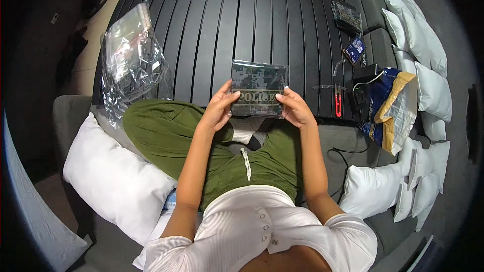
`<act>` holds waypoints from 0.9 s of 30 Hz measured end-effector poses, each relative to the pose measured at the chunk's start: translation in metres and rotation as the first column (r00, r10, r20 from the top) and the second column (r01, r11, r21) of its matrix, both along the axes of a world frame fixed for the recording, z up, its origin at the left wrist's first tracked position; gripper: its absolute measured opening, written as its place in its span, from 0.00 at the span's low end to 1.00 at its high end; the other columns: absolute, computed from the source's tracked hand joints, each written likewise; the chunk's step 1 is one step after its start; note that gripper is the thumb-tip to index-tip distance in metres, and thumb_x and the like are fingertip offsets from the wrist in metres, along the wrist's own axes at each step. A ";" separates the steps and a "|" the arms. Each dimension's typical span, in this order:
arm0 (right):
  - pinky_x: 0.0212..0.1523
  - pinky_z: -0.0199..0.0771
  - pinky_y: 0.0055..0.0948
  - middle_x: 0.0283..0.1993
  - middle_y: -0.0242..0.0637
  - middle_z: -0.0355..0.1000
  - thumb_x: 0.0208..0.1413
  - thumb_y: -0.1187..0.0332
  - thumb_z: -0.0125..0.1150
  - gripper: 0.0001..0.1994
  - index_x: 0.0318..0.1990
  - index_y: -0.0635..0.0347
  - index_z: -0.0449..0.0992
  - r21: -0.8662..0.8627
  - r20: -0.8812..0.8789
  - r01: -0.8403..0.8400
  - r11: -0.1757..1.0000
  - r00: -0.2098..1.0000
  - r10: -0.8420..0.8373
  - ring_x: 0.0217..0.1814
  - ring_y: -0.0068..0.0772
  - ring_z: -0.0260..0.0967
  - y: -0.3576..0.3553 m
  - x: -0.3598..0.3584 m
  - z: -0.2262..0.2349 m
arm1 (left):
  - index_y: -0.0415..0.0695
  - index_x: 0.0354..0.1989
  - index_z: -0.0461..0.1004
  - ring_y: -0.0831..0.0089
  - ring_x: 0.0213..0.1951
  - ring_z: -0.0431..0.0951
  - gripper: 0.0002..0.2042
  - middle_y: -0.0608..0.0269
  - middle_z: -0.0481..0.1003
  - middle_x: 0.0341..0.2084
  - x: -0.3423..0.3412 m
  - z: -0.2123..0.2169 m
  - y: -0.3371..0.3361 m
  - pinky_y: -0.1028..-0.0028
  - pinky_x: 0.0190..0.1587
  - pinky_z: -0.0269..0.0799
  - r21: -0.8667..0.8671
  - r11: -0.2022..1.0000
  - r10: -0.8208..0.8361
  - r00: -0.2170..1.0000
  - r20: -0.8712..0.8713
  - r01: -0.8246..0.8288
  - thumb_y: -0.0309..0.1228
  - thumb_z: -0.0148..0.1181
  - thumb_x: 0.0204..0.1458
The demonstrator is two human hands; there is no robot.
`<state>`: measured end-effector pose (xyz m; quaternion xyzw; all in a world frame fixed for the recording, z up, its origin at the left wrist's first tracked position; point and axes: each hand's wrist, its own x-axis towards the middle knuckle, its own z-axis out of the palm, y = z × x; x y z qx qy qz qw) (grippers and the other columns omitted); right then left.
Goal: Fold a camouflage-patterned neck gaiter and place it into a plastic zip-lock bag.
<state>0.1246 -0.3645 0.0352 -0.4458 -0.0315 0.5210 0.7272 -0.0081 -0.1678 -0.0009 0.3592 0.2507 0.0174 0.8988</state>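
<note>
Between my two hands is a flat camouflage patch in a clear plastic sleeve (259,78), held upright over the near edge of the table. It has a dark green and grey pixel pattern with a band of lettering across its lower part. My left hand (219,108) pinches its left edge, thumb on the front. On the right edge, my right hand (298,109) grips it the same way, thumb also in front. The fingers behind the sleeve are mostly hidden.
On the black slatted table (201,35), a heap of clear plastic sleeves (133,55) lies left. A stack of packaged camouflage patches (347,17), a blue packet (355,50), a red cutter (338,105), a black box (366,73) and a blue-gold bag (390,108) are right. White pillows (118,176) flank me.
</note>
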 end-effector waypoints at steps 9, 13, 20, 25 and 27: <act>0.48 0.69 0.26 0.48 0.36 0.68 0.47 0.81 0.57 0.23 0.53 0.64 0.61 0.005 0.080 -0.040 0.999 0.996 0.040 0.48 0.25 0.68 -0.001 0.001 0.006 | 0.37 0.63 0.47 0.76 0.43 0.73 0.28 0.58 0.71 0.45 0.008 0.013 -0.003 0.77 0.44 0.71 -0.080 0.997 0.021 0.996 0.090 -0.014 0.29 0.51 0.56; 0.51 0.67 0.28 0.51 0.37 0.67 0.44 0.84 0.58 0.27 0.55 0.64 0.60 0.038 0.098 -0.076 0.996 0.993 0.072 0.50 0.27 0.66 -0.003 0.003 0.004 | 0.39 0.62 0.49 0.76 0.43 0.73 0.27 0.59 0.70 0.45 0.009 0.017 -0.004 0.75 0.43 0.72 -0.059 0.998 0.010 0.997 0.071 -0.006 0.30 0.51 0.56; 0.53 0.66 0.33 0.52 0.38 0.66 0.56 0.66 0.54 0.20 0.54 0.64 0.61 0.086 -0.027 0.004 0.996 1.000 -0.001 0.53 0.31 0.66 -0.010 0.003 -0.011 | 0.39 0.63 0.47 0.76 0.45 0.72 0.32 0.60 0.69 0.47 0.004 0.021 -0.011 0.75 0.44 0.71 -0.018 1.000 0.007 0.999 0.050 -0.006 0.27 0.55 0.53; 0.50 0.70 0.38 0.52 0.40 0.67 0.62 0.61 0.43 0.18 0.52 0.65 0.65 0.077 -0.071 0.059 0.995 0.996 -0.054 0.52 0.34 0.67 -0.004 0.006 -0.009 | 0.38 0.64 0.43 0.74 0.46 0.71 0.36 0.57 0.68 0.48 0.003 0.021 -0.009 0.75 0.46 0.69 0.004 1.000 -0.031 0.996 0.078 0.030 0.25 0.58 0.50; 0.49 0.71 0.38 0.52 0.40 0.67 0.62 0.61 0.43 0.18 0.52 0.64 0.64 0.054 -0.049 0.051 0.997 0.998 -0.048 0.51 0.34 0.67 -0.006 0.010 -0.014 | 0.37 0.64 0.42 0.73 0.46 0.71 0.36 0.56 0.67 0.49 0.004 0.021 -0.008 0.75 0.47 0.69 0.000 1.000 -0.029 0.996 0.088 0.029 0.25 0.58 0.50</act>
